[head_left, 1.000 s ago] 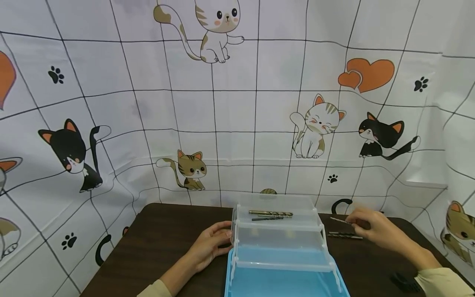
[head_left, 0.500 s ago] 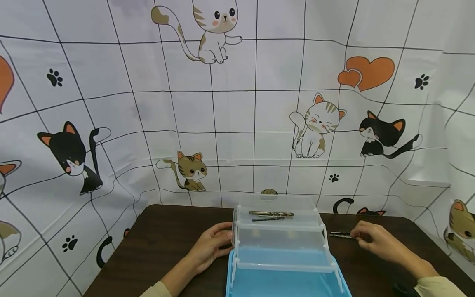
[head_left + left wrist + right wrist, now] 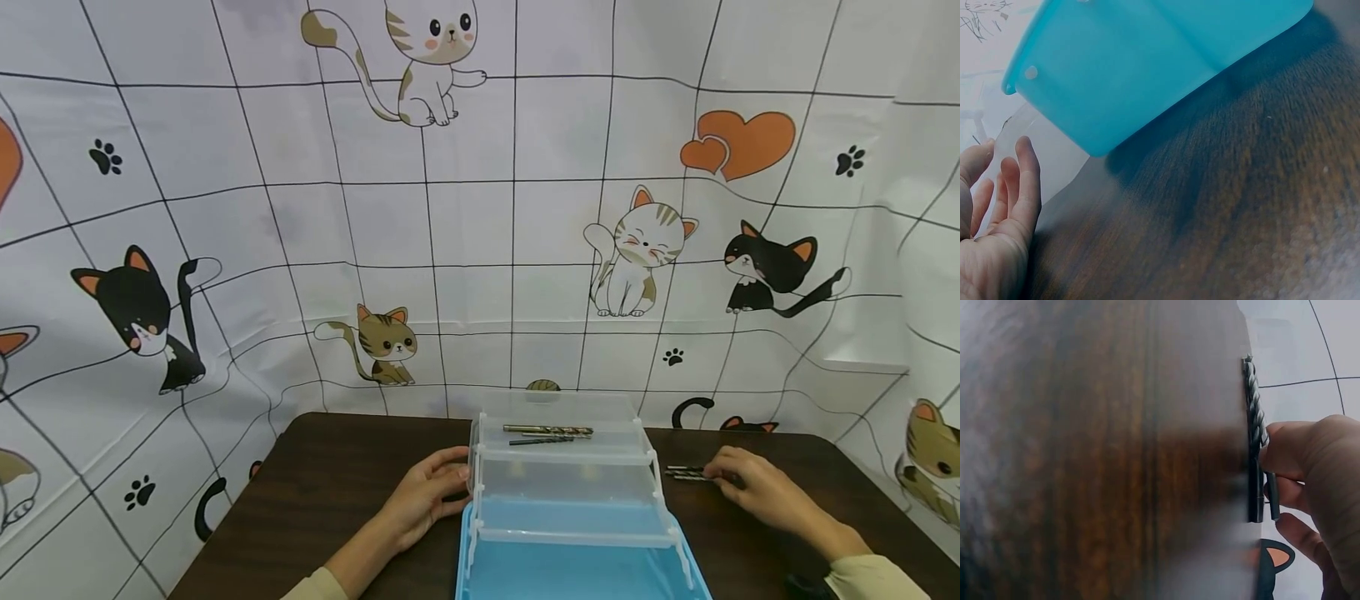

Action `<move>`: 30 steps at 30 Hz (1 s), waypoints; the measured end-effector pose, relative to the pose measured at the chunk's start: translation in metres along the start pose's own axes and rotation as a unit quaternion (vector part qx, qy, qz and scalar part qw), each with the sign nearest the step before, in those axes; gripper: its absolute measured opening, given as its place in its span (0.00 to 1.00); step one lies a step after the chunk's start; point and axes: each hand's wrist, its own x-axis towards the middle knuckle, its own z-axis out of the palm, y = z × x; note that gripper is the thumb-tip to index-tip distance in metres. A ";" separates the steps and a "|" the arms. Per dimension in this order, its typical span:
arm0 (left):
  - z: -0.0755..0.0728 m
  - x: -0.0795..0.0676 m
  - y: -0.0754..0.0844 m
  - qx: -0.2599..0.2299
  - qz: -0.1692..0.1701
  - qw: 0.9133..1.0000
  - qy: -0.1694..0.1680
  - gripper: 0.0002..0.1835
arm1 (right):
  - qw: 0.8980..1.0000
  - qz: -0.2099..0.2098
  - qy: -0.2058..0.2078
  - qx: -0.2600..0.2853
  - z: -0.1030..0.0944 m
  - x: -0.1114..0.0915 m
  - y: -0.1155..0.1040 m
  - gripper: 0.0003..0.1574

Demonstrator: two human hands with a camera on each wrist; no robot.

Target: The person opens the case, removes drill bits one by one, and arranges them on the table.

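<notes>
A translucent folding organizer box has its upper trays (image 3: 562, 482) raised over a blue base (image 3: 577, 571). Several drill bits (image 3: 547, 433) lie in the topmost tray. My left hand (image 3: 427, 497) rests against the left edge of that upper part, its fingers relaxed; the left wrist view shows the hand (image 3: 1004, 212) beside the clear plastic. Right of the box, my right hand (image 3: 761, 492) pinches a drill bit (image 3: 1259, 419) between thumb and fingers, low over the table. Another, darker drill bit (image 3: 1255, 494) lies right alongside it.
The dark wood table (image 3: 360, 450) runs out on both sides of the box. Behind it hangs a white sheet (image 3: 472, 225) with cat prints. A dark object (image 3: 806, 583) sits under the right forearm, mostly hidden.
My right hand has brought a thin drill bit down from above the table to the bits lying right of the box. My left hand has stayed in place.
</notes>
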 end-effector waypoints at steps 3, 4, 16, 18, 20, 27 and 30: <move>0.001 0.000 0.000 -0.001 0.000 1.000 0.001 0.26 | 1.000 -0.006 0.003 -0.012 0.001 0.001 -0.001 0.20; 0.001 -0.001 0.000 -0.002 0.001 1.000 0.002 0.26 | 1.000 -0.006 0.003 -0.015 0.002 0.001 -0.001 0.20; 0.001 0.000 -0.001 -0.007 0.001 1.000 0.007 0.26 | 0.997 -0.004 0.023 -0.068 0.005 -0.001 -0.004 0.19; 0.001 0.000 -0.001 -0.005 0.001 1.000 0.006 0.26 | 0.997 0.003 0.025 -0.076 0.005 -0.002 -0.005 0.18; 0.001 0.000 -0.001 -0.004 0.000 1.000 0.005 0.26 | 0.996 0.014 0.025 -0.084 0.005 -0.002 -0.005 0.18; 0.001 -0.001 0.000 -0.004 0.001 1.000 0.001 0.26 | 0.995 0.043 0.032 -0.087 0.003 -0.003 -0.006 0.19; 0.001 -0.001 0.001 -0.002 0.003 1.000 0.001 0.26 | 0.995 0.048 0.028 -0.085 0.003 -0.003 -0.006 0.20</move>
